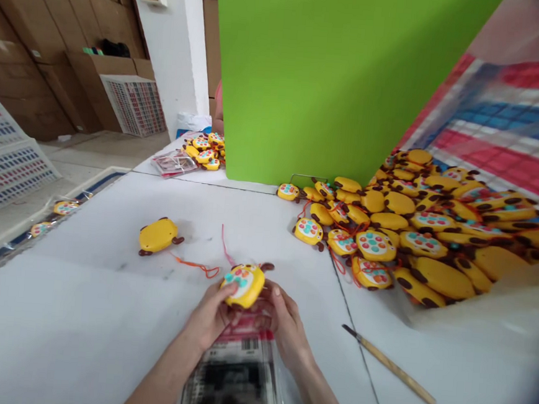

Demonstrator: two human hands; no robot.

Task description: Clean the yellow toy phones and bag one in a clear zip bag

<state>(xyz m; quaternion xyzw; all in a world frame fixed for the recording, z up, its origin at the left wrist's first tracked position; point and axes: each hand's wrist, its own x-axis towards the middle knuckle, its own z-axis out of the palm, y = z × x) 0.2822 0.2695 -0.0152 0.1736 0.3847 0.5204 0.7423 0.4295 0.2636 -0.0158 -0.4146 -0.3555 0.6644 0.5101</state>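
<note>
Above the near middle of the white table (103,301), my left hand (214,316) grips a yellow toy (249,287) with brown parts and colored buttons, thumb on its button face. My right hand (285,321) is closed at the toy's right side; its fingertips are partly hidden, and what they pinch is too small to name. Below both hands lies a clear plastic package (232,373) with a pink strip and a barcode. Another yellow toy (157,235) rests button side down to the left, its orange cord (197,265) trailing right.
Many yellow toys (375,244) are heaped at the right beside clear plastic. A thin brush-like tool (396,367) lies at the right front. The green panel (326,76) stands behind. More toys (203,150) and flat packets (173,163) sit at the back left.
</note>
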